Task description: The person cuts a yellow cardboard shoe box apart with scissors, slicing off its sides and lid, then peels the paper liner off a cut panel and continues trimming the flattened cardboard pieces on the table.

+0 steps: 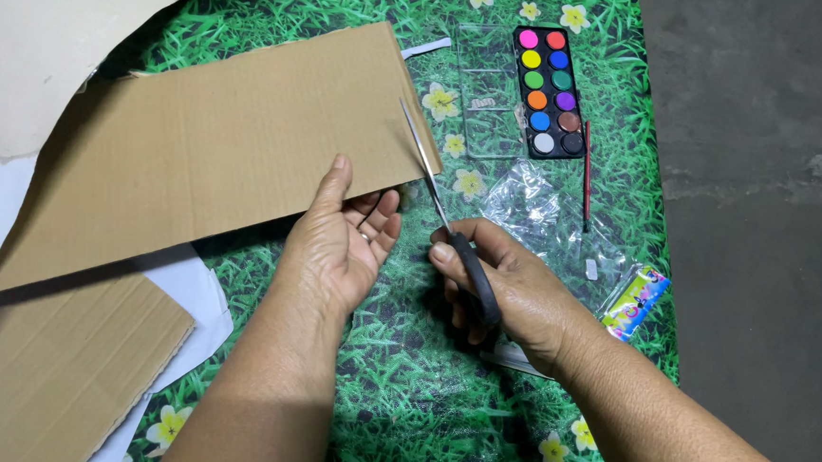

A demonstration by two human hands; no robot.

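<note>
A cardboard sheet (pixel 216 148) is held up off the table (pixel 401 402) by the left hand (pixel 339 241), thumb on its near face and fingers curled behind its lower right edge; the scissors (pixel 445 219) are gripped in the right hand (pixel 503 284), fingers closed through the black handles; the blades are seen edge-on against the sheet's right edge, so how far they are parted cannot be told. A second cardboard piece (pixel 60 371) lies at lower left on white paper (pixel 193 294); a paint palette (pixel 548 92), a thin red brush (pixel 586 175) and clear plastic wrapping (pixel 545 220) lie beyond the hands on the grass-patterned cover.
</note>
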